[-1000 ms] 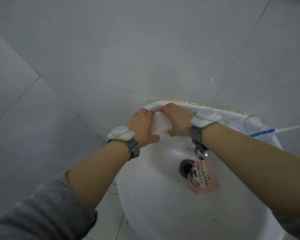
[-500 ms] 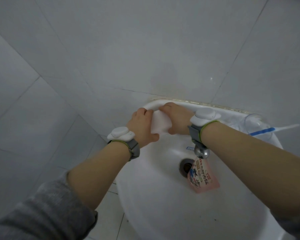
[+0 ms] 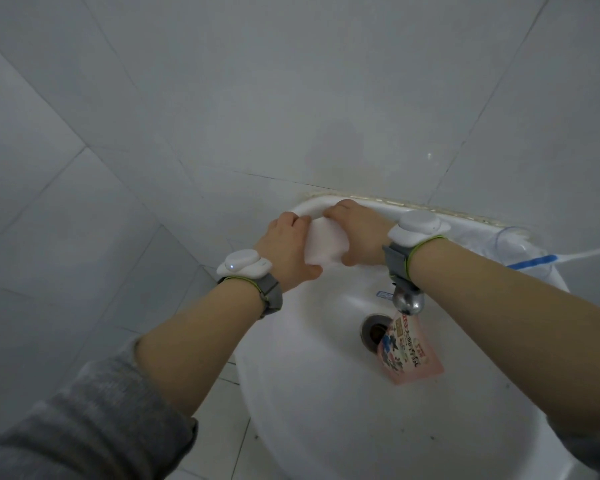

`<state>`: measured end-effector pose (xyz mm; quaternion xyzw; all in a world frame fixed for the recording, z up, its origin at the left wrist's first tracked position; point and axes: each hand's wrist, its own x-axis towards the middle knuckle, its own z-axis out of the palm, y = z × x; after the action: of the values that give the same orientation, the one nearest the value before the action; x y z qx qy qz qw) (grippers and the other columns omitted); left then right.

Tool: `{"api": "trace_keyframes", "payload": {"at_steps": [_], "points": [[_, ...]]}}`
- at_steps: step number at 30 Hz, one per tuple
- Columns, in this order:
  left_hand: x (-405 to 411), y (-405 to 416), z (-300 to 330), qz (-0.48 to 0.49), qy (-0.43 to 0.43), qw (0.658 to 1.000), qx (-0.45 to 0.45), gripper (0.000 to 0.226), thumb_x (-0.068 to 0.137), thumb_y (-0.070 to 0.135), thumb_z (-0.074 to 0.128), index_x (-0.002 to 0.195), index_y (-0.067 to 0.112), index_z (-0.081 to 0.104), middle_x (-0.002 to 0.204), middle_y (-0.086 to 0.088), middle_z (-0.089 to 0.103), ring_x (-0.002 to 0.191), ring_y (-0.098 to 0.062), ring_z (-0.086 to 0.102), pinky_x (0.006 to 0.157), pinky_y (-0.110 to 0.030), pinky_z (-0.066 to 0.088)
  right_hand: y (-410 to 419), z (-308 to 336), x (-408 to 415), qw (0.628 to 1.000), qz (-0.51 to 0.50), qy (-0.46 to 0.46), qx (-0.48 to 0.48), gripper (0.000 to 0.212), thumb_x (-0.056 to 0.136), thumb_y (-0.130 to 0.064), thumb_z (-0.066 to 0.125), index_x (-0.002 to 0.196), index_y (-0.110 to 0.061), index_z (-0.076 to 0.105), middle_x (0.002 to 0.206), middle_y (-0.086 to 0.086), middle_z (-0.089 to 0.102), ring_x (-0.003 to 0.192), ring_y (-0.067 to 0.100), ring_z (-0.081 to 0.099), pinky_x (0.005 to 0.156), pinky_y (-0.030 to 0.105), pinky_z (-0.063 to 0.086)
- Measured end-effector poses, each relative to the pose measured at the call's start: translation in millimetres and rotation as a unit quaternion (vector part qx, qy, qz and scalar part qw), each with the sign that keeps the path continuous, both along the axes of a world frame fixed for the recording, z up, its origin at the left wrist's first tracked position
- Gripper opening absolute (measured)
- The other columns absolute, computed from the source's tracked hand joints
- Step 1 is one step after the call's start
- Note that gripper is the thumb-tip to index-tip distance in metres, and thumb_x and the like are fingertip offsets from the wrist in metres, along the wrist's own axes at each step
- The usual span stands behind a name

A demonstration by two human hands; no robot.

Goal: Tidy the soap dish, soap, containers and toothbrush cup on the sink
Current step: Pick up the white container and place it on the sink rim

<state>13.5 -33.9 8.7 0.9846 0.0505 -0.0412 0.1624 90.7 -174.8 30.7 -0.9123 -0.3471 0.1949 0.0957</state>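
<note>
White soap dish clasped between both hands' grip.

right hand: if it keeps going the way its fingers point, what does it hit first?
The right hand points left, across the sink's back rim. First in line is the pale block it already grips, then the left hand on the block's far side. Depth is unclear, but they look level.

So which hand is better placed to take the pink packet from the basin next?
Probably the right hand: its forearm already passes above the pink packet under the tap. The left hand is further away. Both now grip the white object.
</note>
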Motion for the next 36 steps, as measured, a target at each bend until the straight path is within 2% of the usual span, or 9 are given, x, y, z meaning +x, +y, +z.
{"api": "trace_keyframes", "payload": {"at_steps": [13,25,31,36], "points": [[-3.2,-4.1,-6.9,0.019,-0.013,1.0,0.004,0.079,0.063,0.037,0.072,0.13,0.013,0.038,0.129,-0.013,0.041,0.112,-0.035,0.045,0.085,-0.043,0.048,-0.2,-2.9,-4.1,1.0,0.006,-0.008,0.0,0.09,0.069,-0.013,0.075,0.146,-0.01,0.029,0.147,0.011,0.034,0.133,0.029,0.04,0.109,0.042,0.039],[-4.2,-3.1,-6.5,0.02,-0.014,1.0,0.005,0.082,0.067,0.038,0.071,0.135,0.011,0.034,0.132,-0.013,0.04,0.118,-0.035,0.04,0.089,-0.042,0.045,-0.8,-3.6,-2.0,1.0,0.009,-0.007,-0.001,0.09,0.073,-0.014,0.074,0.148,-0.01,0.025,0.15,0.011,0.031,0.135,0.03,0.038,0.111,0.041,0.037],[-7.2,-2.2,-4.8,0.021,-0.015,1.0,0.006,0.088,0.067,0.038,0.071,0.14,0.011,0.029,0.135,-0.013,0.037,0.12,-0.035,0.038,0.092,-0.042,0.043,2.0,-4.0,-3.1,1.0,-0.002,-0.005,-0.009,0.093,0.07,-0.014,0.075,0.148,-0.013,0.024,0.149,0.01,0.031,0.132,0.032,0.042,0.108,0.044,0.039],[-8.9,-2.1,-1.1,0.019,-0.01,1.0,0.006,0.092,0.066,0.041,0.072,0.141,0.012,0.027,0.135,-0.012,0.037,0.12,-0.034,0.038,0.093,-0.041,0.043,0.6,-3.3,-5.2,1.0,-0.026,-0.003,-0.01,0.096,0.067,-0.013,0.075,0.148,-0.019,0.024,0.143,0.011,0.033,0.123,0.035,0.048,0.1,0.045,0.047]]}}
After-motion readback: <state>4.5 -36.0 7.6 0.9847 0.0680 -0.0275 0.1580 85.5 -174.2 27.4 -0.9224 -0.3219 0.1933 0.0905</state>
